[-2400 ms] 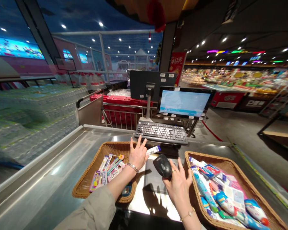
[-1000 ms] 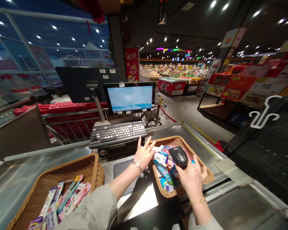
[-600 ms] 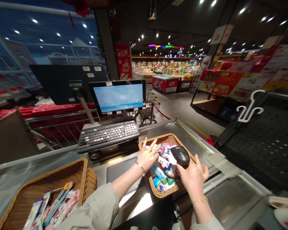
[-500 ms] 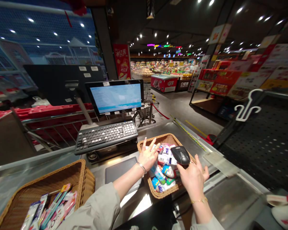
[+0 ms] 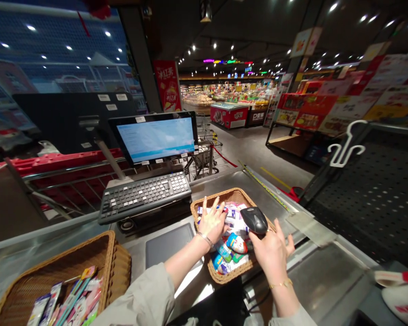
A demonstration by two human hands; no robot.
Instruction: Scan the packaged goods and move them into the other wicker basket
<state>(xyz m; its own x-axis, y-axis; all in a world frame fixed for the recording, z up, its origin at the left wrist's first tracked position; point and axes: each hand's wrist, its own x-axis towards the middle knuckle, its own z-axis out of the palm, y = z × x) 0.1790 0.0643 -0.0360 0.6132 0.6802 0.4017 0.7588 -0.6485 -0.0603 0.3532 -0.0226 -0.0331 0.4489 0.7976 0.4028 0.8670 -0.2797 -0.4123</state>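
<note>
My right hand (image 5: 272, 252) grips a black handheld barcode scanner (image 5: 255, 219) above the right wicker basket (image 5: 240, 195). That basket holds several packaged toothbrushes and small packets (image 5: 236, 242). My left hand (image 5: 211, 222) reaches into the same basket with fingers spread, resting on the packets; I cannot see that it grips any one of them. A bracelet sits on each wrist.
A second wicker basket (image 5: 112, 253) with toothbrush packs (image 5: 71, 299) stands at the lower left on the steel counter (image 5: 224, 181). Behind are a keyboard (image 5: 144, 194), a lit screen (image 5: 155, 138) and a flat scanner plate (image 5: 168, 237). A black pegboard rack (image 5: 377, 190) stands at the right.
My view has turned from the left basket to the right one. My left hand has let go of a small box at the left basket and moved into the right basket; the scanner came along.
</note>
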